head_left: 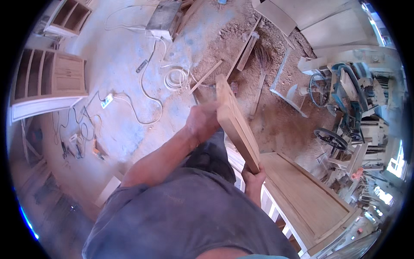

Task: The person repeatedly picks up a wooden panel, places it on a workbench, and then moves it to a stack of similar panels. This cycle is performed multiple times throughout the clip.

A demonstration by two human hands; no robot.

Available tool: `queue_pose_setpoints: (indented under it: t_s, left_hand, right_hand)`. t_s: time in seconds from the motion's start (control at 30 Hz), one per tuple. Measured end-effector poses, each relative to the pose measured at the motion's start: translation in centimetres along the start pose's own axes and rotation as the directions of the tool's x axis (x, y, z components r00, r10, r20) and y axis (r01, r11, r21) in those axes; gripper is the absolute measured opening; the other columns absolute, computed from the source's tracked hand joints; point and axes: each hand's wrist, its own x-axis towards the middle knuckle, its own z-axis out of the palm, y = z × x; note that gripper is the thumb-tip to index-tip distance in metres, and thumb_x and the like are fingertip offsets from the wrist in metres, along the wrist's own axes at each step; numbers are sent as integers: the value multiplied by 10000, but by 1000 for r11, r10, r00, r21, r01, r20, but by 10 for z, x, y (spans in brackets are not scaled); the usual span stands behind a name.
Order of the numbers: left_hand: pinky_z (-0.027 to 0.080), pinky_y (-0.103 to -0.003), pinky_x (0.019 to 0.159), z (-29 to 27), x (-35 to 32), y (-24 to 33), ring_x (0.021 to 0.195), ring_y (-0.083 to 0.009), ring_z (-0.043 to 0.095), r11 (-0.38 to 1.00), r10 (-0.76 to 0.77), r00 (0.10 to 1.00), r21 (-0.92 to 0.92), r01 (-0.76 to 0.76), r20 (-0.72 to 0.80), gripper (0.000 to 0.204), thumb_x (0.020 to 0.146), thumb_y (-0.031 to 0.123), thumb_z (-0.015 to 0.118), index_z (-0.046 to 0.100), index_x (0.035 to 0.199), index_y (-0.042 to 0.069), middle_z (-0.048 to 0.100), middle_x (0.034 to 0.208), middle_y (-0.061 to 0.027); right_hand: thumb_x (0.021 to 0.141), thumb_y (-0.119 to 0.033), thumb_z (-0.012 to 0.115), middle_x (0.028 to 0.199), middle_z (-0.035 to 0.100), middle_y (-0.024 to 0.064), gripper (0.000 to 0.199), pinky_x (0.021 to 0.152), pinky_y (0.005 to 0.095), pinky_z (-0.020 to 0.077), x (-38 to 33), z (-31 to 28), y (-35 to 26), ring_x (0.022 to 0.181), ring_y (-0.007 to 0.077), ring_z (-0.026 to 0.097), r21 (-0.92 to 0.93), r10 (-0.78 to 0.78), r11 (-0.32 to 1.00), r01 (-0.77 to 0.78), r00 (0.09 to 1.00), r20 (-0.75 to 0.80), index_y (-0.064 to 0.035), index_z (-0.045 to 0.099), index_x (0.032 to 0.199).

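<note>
- Holding a board (236,123) up on edge in front of me, tilted so that its far end points away toward the sawdust floor (276,116) and its near end comes down to my waist.
- My left hand (202,121) is closed around the board's left face about halfway along, fingers wrapped over the edge, forearm stretched out from my grey shirt (181,216).
- My right hand (253,180) grips the near, lower end of the board from below, fingers curled up round the corner.
- The board hangs in the air between both hands, clear of the panel (308,198) that lies flat just to my right on a white slatted frame (271,207).
- Ahead on the floor lie loose wood strips (206,76) and a coil of white cable (176,78), with more cable running to a power strip (106,101).
- To my left stands a wooden cabinet (51,82) with open shelves.
- To the right is a blue machine (349,103) with wheels, well apart from me.
</note>
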Motion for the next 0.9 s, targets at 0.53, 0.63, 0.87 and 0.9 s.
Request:
queue_pose_setpoints:
  t_s: [0.53,0.63,0.87,0.9]
  left_hand:
    - [470,-443,993,51,164,118,1039,-326,651,913,42,951,-375,-161,-307,421,882,249,537,629,1166,-47,680,1139,-170]
    - [492,-379,979,49,192,150,1075,-237,653,940,84,967,-304,-157,-241,368,944,234,517,626,1203,-4,684,1155,-132]
    - [483,-385,1003,10,269,246,1124,-236,627,994,98,970,-22,-106,-220,396,961,178,528,543,1309,-8,628,1259,-150]
    - [477,-380,1012,-1,286,259,1136,-237,622,995,94,982,-1,-96,-166,404,954,161,540,532,1320,-10,622,1268,-148]
  right_hand:
    - [849,-110,587,1158,611,190,397,909,476,560,9,278,1,1051,363,623,-375,-2,923,82,978,210,29,538,1217]
    - [858,-69,554,1224,598,191,444,903,511,562,18,337,14,1094,371,618,-342,-46,930,134,966,254,20,493,1288]
    - [720,-18,569,1181,603,147,591,962,454,531,-1,534,95,1113,304,588,-341,-225,817,466,801,555,-25,508,1307]
    - [714,-21,579,1149,612,146,571,952,446,531,-5,563,108,1084,298,596,-316,-203,805,501,735,647,-19,525,1283]
